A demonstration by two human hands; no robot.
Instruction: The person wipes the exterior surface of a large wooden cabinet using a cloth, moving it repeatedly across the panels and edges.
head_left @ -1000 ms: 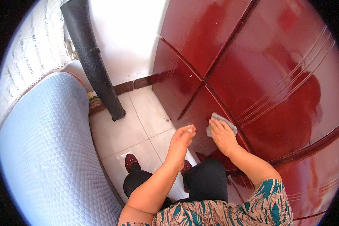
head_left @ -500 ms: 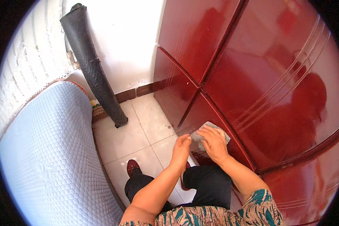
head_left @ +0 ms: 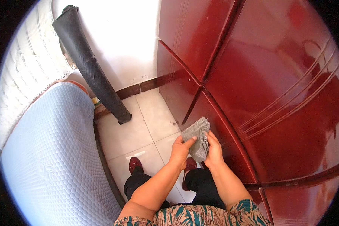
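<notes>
Between my hands is a grey cloth (head_left: 197, 137), folded and crumpled into a small pad. My left hand (head_left: 181, 151) grips its left edge, the thumb lying on top and the other fingers hidden beneath. On the opposite edge, my right hand (head_left: 214, 150) is closed around the cloth with its fingers curled along the side. The cloth is held up in front of a glossy dark-red cabinet (head_left: 226, 150), apart from its lower door as far as I can see.
A bed with a quilted light-blue cover (head_left: 52, 150) stands along the left. A long black wrapped roll (head_left: 92, 69) leans by the white wall (head_left: 120, 34). Pale floor tiles (head_left: 128, 139) lie between bed and cabinet, where my dark-red shoes (head_left: 135, 165) stand.
The cloth has come away from the cabinet door toward my body. My left hand, which was beside it, now grips it together with my right hand. The view has shifted slightly.
</notes>
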